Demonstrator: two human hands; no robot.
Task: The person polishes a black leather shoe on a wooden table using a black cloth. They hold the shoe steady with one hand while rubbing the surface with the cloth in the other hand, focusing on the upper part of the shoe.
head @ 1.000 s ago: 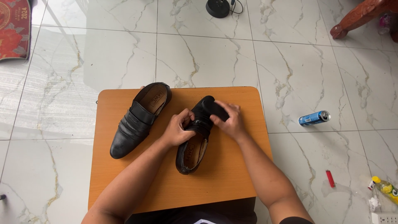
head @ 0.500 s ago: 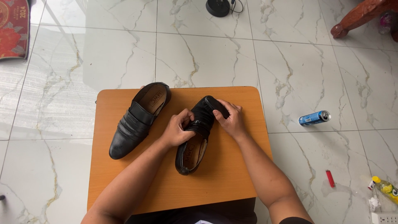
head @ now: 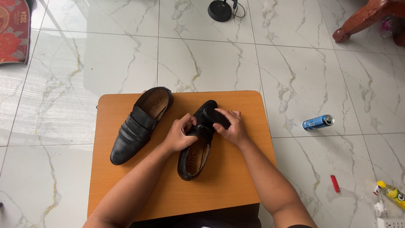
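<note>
orange wooden table (head: 236, 185) on white marble floor (head: 211, 59); red mat (head: 14, 31) far left.

Two bare forearms, hands (head: 179, 135) ungloved, sleeveless

Second black loafer (head: 139, 126), left part of the orange tabletop (head: 236, 185), toe toward the lower left. Blue can (head: 318, 122) lying on its side on the white marble floor (head: 76, 84), right of centre. Red lighter (head: 335, 183), lower right. Yellow-capped bottle (head: 391, 193), right edge. Red patterned mat (head: 13, 29), upper left. Black round stand base (head: 220, 10), top centre. Wooden furniture leg (head: 363, 19), upper right.
</note>
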